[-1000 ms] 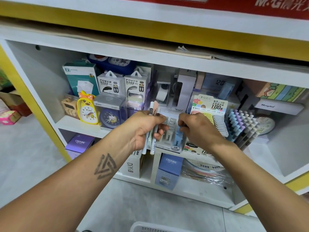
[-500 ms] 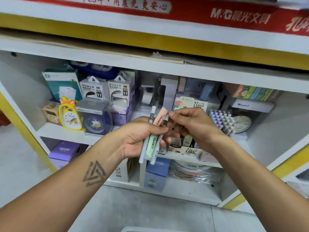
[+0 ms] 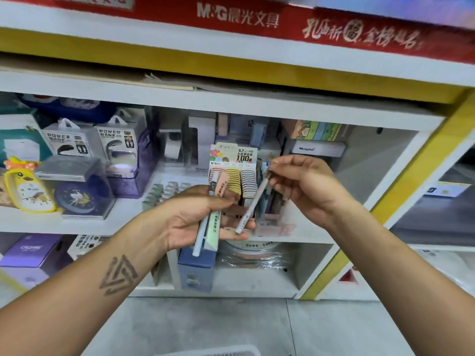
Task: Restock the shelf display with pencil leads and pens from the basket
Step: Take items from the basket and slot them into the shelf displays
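Head view: the right hand [image 3: 305,186] pinches the upper end of one pen [image 3: 253,204], which slants down-left, its lower tip touching the left hand [image 3: 195,222]. The left hand curls round a bundle [image 3: 212,222] standing near upright. The display [image 3: 240,173] sits just behind, nearer the right hand.

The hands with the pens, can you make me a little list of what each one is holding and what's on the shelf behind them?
left hand: grips a bunch of pastel pens and flat lead cases
right hand: pinches the top end of one slim white pen
white pen tilt: slanted, lower tip near the left fingers
behind the hands: cardboard display of 0.7 HB pencil leads on the white shelf
shelf left side: yellow duck clock, two power bank boxes
bottom edge: white basket rim
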A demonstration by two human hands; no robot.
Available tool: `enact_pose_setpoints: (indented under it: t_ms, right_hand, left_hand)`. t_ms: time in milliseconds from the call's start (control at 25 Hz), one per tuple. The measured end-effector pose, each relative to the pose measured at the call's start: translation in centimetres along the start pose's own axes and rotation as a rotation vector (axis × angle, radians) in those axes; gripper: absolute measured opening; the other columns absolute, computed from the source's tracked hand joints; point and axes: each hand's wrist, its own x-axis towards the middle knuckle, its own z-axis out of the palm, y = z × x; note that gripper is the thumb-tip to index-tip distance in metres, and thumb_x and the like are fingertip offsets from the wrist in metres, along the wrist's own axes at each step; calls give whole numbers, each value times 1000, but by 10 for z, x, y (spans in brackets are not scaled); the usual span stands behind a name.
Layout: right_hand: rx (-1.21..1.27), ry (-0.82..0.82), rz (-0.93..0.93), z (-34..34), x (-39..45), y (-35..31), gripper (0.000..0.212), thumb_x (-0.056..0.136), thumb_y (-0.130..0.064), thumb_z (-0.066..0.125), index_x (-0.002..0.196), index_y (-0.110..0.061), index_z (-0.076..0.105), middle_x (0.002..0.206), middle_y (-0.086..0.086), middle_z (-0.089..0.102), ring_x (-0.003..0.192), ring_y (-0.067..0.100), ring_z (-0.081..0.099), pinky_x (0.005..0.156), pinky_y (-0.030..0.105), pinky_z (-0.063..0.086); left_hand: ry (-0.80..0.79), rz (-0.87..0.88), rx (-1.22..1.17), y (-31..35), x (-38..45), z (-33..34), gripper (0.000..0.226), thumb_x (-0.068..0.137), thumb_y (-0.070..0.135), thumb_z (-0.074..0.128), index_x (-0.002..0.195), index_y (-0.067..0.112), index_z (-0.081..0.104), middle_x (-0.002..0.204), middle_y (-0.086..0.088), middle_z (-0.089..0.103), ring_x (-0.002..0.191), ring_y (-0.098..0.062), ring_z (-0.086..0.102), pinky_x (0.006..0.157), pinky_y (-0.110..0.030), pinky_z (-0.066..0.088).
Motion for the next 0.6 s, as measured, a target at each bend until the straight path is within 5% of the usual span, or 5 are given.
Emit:
enact_pose_setpoints:
  t_ms: [120, 240, 440, 600]
  right_hand:
    - [-76, 67, -93, -24, -7, -5, 8, 88, 4, 67, 95, 1, 67, 69, 10, 69, 57, 16, 64, 56, 21, 55]
    - [-205, 137, -212, -43, -14, -7, 13, 87, 4, 70, 99, 3, 66, 70, 14, 68, 58, 19, 65, 59, 25, 56]
    - [-474, 277, -428, -66, -24, -13, 9, 88, -1, 70, 95, -6, 66, 83, 26, 68, 68, 29, 68, 67, 37, 62]
    - [-664, 325, -514, -80, -23, -9, 16, 89, -6, 71, 93, -20, 65, 83, 12, 69, 81, 31, 68, 76, 48, 59]
  left_hand:
    - [97, 5, 134, -8, 12, 10, 14, 92, 3, 60, 104, 8, 56, 97, -28, 72, 77, -37, 73, 54, -37, 58]
    - [142, 28, 187, -14, 23, 18, 14, 94, 7, 60, 105, 8, 51, 78, -21, 66, 47, -18, 49, 38, -19, 35]
    - [80, -22, 148, -18, 34, 30, 29, 96, 30, 59, 105, 2, 59, 71, -11, 54, 43, -12, 38, 33, -16, 26]
    - [75, -6, 182, -23, 39, 36, 43, 92, 39, 64, 112, 1, 67, 67, -8, 53, 45, -13, 39, 35, -17, 27]
